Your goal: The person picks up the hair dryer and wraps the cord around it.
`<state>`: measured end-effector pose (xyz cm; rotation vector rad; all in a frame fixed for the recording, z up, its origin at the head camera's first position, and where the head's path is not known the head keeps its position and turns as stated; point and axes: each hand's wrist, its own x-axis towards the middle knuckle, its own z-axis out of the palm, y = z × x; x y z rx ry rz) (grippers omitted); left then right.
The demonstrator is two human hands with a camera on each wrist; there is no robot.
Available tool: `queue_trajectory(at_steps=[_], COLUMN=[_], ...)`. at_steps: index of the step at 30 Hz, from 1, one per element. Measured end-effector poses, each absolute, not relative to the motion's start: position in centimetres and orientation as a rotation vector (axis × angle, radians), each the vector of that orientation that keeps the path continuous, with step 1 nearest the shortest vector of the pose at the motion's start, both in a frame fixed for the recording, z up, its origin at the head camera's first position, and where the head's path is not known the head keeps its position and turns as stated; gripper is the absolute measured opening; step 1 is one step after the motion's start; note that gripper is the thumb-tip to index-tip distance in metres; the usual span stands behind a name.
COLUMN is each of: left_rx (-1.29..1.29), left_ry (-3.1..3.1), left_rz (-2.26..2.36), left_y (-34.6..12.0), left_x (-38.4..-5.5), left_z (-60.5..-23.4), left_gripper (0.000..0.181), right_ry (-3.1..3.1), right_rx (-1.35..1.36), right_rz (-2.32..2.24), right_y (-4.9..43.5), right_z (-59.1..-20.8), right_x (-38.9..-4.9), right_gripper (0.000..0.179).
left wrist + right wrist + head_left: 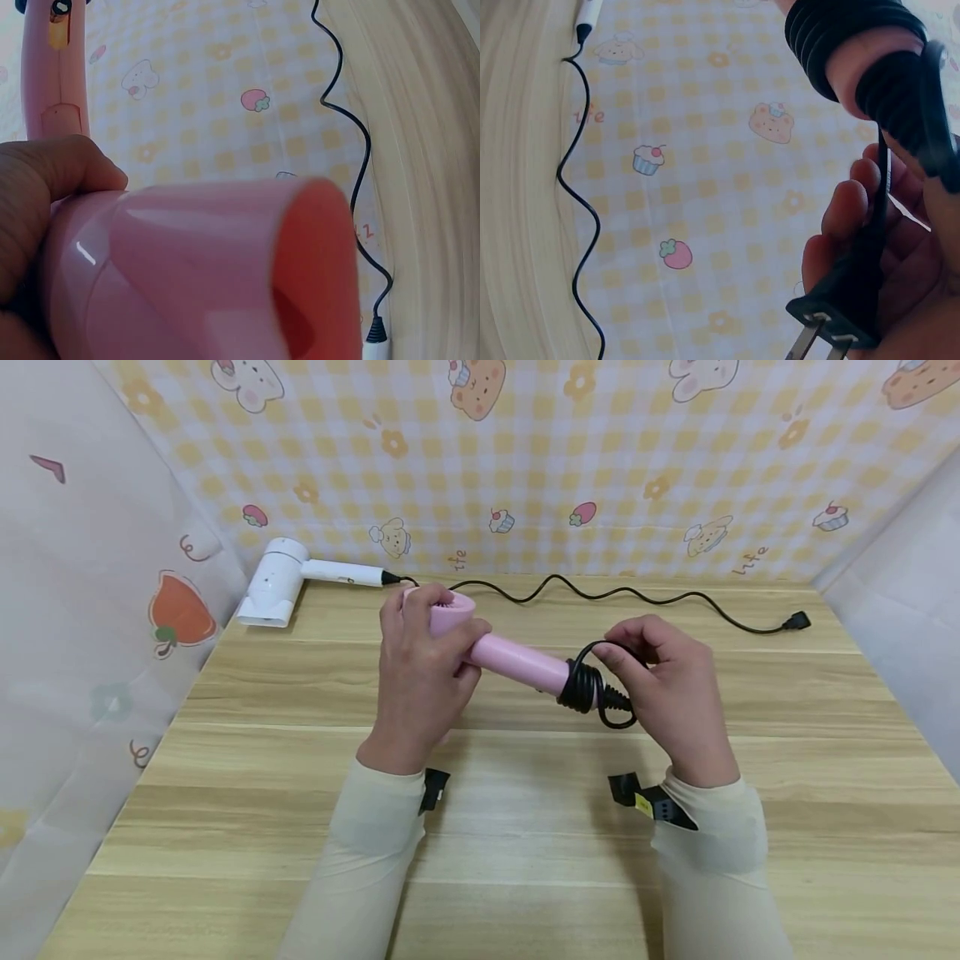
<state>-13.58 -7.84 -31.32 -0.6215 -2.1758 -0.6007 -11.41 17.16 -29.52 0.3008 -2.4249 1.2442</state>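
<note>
My left hand (423,668) grips a pink hair dryer (521,664) around its head, with the handle pointing right. In the left wrist view the thumb lies along the dryer's pink barrel (202,255), whose wide mouth faces right. Black cord (579,687) is wound in several turns around the end of the handle. My right hand (671,693) pinches a loop of this cord beside the handle's end. The right wrist view shows its two-pin plug (836,307) hanging by the curled fingers (845,210) of that hand.
A white hair dryer (273,585) lies at the back left of the wooden table (517,852). Its black cord (551,578) runs wavily along the patterned back cloth (525,468) to a plug (797,621) at the right. A pale cloth (67,610) walls the left side.
</note>
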Motion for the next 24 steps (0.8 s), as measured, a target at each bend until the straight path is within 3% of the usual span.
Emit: queue_trajectory(at_steps=[14,24], left_rx=[-0.751,-0.632], left_ry=[-2.117,-2.136], left_rz=[-0.714,-0.839], left_y=[-8.09,-8.15], left_x=[-13.49,-13.11], left_z=[-30.86,-30.79], left_gripper=[0.023,0.026], right_ry=[-2.522,-2.504], right_rx=[0.355,0.521], right_rz=[1.249,1.218], right_y=[17.49,17.09], right_z=[-29.48,-30.06], right_x=[-11.4,-11.74], right_gripper=[0.014,0.011])
